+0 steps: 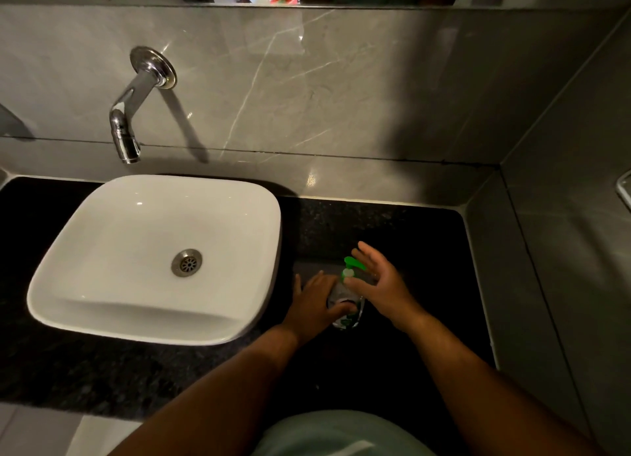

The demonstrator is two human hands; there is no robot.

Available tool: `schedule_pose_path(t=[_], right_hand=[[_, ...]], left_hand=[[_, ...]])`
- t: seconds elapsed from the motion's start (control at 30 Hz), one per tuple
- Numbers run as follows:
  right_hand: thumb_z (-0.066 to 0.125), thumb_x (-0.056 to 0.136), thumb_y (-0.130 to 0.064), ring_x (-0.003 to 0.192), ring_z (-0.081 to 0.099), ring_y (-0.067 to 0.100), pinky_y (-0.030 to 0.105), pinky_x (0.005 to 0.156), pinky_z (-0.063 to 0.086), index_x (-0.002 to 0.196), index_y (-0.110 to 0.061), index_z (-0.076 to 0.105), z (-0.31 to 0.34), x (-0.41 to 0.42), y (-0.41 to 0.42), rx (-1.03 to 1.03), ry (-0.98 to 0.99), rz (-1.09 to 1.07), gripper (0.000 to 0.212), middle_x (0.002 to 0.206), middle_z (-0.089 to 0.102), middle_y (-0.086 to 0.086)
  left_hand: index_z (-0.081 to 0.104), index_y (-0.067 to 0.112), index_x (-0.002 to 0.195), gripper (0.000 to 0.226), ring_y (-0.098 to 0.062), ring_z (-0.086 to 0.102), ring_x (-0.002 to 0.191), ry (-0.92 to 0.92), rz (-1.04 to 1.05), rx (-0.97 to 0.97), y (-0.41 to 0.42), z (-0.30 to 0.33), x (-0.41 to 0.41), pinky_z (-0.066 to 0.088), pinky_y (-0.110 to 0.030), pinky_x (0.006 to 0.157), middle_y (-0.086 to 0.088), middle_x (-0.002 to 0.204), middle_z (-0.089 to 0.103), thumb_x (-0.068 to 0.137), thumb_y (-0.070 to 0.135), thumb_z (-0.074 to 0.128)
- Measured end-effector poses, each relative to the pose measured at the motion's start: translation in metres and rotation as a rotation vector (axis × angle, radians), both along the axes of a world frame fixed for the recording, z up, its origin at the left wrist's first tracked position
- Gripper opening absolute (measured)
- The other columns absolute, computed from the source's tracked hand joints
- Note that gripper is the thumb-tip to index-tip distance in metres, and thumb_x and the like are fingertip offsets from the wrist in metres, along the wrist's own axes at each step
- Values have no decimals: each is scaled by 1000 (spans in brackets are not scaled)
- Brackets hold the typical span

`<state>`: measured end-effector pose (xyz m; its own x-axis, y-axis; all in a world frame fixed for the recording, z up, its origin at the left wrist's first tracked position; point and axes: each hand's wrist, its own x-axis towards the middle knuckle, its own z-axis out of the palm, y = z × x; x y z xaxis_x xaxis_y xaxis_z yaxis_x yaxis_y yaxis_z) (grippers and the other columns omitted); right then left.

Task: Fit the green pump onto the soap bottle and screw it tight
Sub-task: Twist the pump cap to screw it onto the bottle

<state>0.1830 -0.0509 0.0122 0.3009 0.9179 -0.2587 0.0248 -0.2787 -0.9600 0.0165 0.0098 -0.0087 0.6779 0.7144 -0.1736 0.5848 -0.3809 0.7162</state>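
A clear soap bottle (pixel 346 314) stands upright on the black counter (pixel 392 230), right of the basin. The green pump (pixel 353 263) sits on its neck, nozzle pointing right. My left hand (pixel 316 307) is wrapped around the bottle's body from the left. My right hand (pixel 377 279) is beside the pump with the fingers spread; the thumb tip touches the white collar under the pump head. Whether the pump is threaded down is hidden by my fingers.
A white square basin (pixel 102 302) lies left of the bottle, with a chrome wall tap (pixel 128 121) above it. Grey tiled walls close the back and the right side. The counter's front edge runs just below my forearms.
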Motion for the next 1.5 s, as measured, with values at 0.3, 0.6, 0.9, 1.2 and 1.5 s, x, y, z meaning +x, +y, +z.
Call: schedule_pose_path(t=[0.3,0.6,0.9,1.2,1.5], right_hand=[[88,64,-27,93,55,-10,6,78,44,124,-29,52,11,-9,2,30,-175,-58,70,105,60,-8],[64,89,-5,121,56,11,32,101,49,139,-13,44,20,-8,-3,26,-52,76,54,132,59,10],[72,82,-7,100,56,-19,10,86,49,132,-7,51,8,-14,4,33,-131,43,54,126,61,3],[69,80,-28,129,51,27,25,118,17,131,-16,56,-16,-29,1,44,-383,-84,54,123,67,5],[74,80,-25,106,54,-16,14,95,46,131,-29,52,0,-13,-10,110,-345,14,56,115,60,-14]], left_hand=[[51,35,121,56,-15,21,141,-2,-6,-8,-2,1,2,-11,-53,112,7,134,50,76,67,55],[47,28,128,76,-18,23,141,63,-10,57,0,-3,2,-9,-53,112,0,137,50,71,77,42],[48,26,128,64,-17,30,138,71,26,55,1,0,0,-8,-56,111,3,136,50,78,66,53],[48,23,129,54,-19,19,143,136,49,91,-4,8,2,-12,-57,112,-1,140,46,86,55,55],[43,26,134,66,-19,13,145,143,-79,136,0,12,4,-14,-59,111,2,143,45,81,65,50]])
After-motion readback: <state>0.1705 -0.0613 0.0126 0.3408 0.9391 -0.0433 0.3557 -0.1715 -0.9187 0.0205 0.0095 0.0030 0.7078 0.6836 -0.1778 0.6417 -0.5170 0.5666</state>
